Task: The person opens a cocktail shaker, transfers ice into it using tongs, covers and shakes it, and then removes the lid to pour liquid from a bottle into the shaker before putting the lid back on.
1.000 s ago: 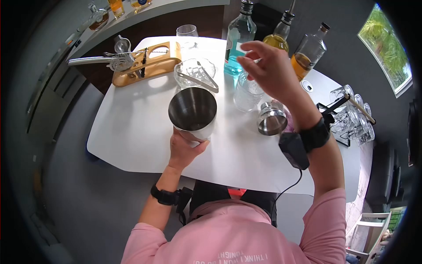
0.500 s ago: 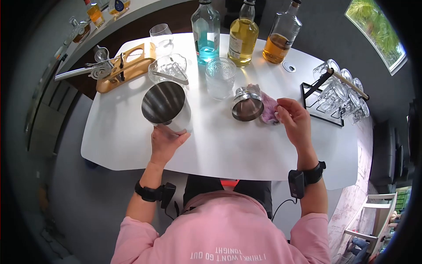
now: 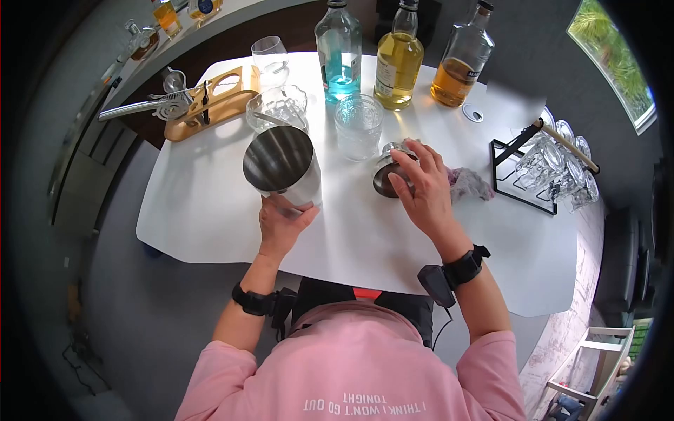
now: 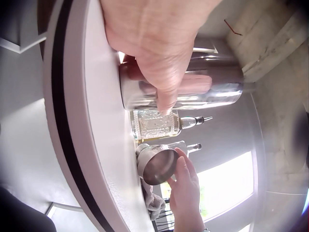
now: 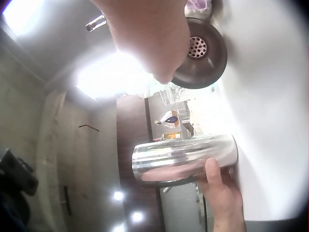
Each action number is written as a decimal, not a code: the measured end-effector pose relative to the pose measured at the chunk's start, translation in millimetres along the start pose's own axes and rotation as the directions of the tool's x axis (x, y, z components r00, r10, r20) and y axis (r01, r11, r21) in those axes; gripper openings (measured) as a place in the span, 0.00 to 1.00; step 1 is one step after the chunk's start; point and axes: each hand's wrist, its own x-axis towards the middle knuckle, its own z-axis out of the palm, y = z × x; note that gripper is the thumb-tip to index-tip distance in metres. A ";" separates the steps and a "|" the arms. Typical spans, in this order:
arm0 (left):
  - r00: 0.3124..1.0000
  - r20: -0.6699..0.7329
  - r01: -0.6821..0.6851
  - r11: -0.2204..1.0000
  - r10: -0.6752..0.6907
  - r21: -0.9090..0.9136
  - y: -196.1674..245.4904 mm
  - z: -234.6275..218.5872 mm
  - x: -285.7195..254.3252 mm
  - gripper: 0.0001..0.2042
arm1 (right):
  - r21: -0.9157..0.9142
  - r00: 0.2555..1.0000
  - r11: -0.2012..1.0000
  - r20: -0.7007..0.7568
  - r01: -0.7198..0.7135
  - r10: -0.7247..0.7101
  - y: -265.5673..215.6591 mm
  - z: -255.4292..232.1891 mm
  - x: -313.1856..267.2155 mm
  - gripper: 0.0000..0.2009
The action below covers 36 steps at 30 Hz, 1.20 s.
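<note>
Left hand: the left hand [image 3: 281, 223] grips the lower part of the tall polished steel shaker tin [image 3: 282, 165], thumb on one side and fingers curled round the other; the tin stands on the white surface [image 3: 210, 203] with its open mouth up, directly beyond the hand.
Right hand: the right hand [image 3: 420, 188] lies over the small steel strainer-cap piece of the shaker [image 3: 387, 177], fingers bent down round its rim; the right wrist view shows its perforated inside [image 5: 198, 47] just under the fingers.
Between the hands: the tin and the cap stand apart on the surface, the cap to the right of the left hand.
Beyond the right hand: a clear cut-glass tumbler [image 3: 358, 126] stands just past the cap.
Right of the right hand: a crumpled purple cloth [image 3: 469, 184] lies just beside it, and further right a black wire rack holding upturned glasses [image 3: 554, 172].
Beyond the left hand: a glass bowl with metal tongs [image 3: 279, 109], then a wooden tool holder [image 3: 210, 102].
Far edge: a bottle of blue liquid [image 3: 338, 49], a bottle of yellow liquid [image 3: 399, 59] and a bottle of amber liquid [image 3: 460, 63].
</note>
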 end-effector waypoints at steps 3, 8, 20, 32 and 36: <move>0.998 -0.029 -0.059 0.998 0.058 -0.015 -2.6 4.2 -0.5 0.34 | 0.027 1.000 0.999 0.010 -0.024 0.024 5.5 -3.4 1.8 0.17; 0.998 -0.036 -0.056 0.998 0.056 -0.014 8.6 4.0 -1.3 0.31 | 0.220 0.986 0.962 0.003 -0.163 0.166 16.7 -6.9 1.2 0.11; 1.000 -0.015 -0.010 0.999 0.009 -0.051 17.3 0.9 -2.1 0.33 | -0.116 0.667 0.820 0.524 -0.560 0.530 39.8 2.8 85.6 0.20; 0.996 -0.024 -0.083 0.997 0.083 0.005 14.1 -0.5 -1.0 0.35 | -0.200 0.405 0.835 0.801 -0.512 0.440 38.1 16.5 92.4 0.19; 1.000 -0.018 -0.024 1.000 0.024 -0.018 10.4 1.2 -1.2 0.37 | -0.210 0.380 0.834 0.815 -0.510 0.438 48.9 22.0 91.6 0.19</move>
